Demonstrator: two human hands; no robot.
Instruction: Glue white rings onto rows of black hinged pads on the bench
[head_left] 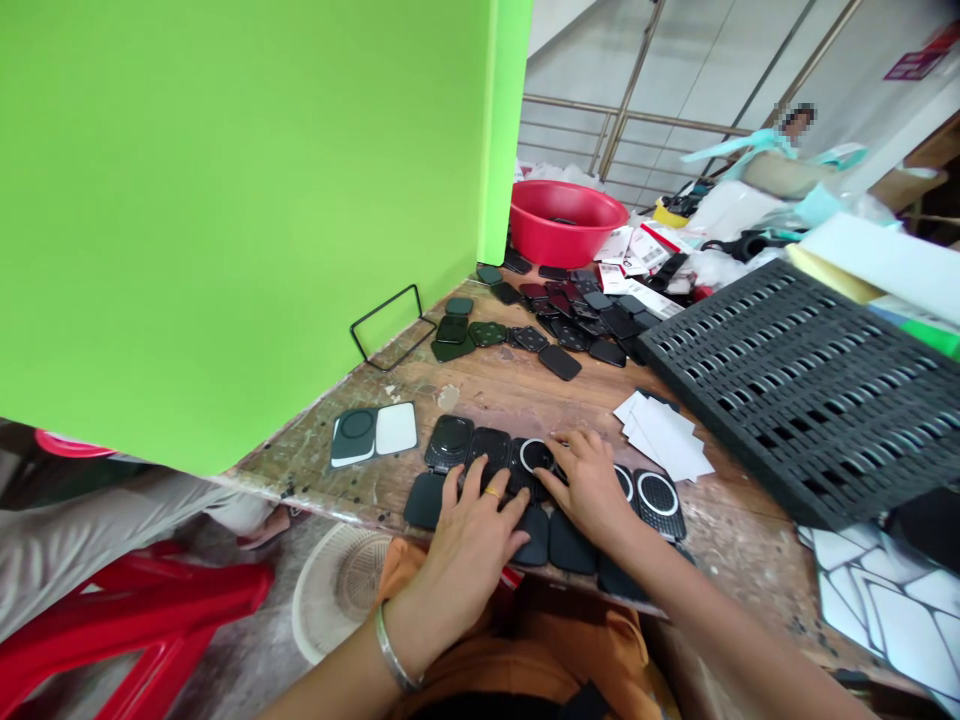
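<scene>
A row of open black folding cases (480, 455) lies along the near edge of the wooden table (525, 390). My left hand (472, 530), with a ring and a bangle, rests on the middle cases, fingers bent and pressing down. My right hand (589, 480) lies beside it, fingertips pinching at a black piece with a white ring (534, 456). Two more ring-faced pieces (658, 495) sit to the right of my right hand. What the fingers grip, if anything, is hidden.
A grey-and-white open case (373, 433) lies to the left. White cards (664, 435) are stacked at the right, by a black slotted tray (810, 380). A heap of dark parts (570, 315) and a red basin (566, 220) stand farther back. A green screen (240, 200) borders the left.
</scene>
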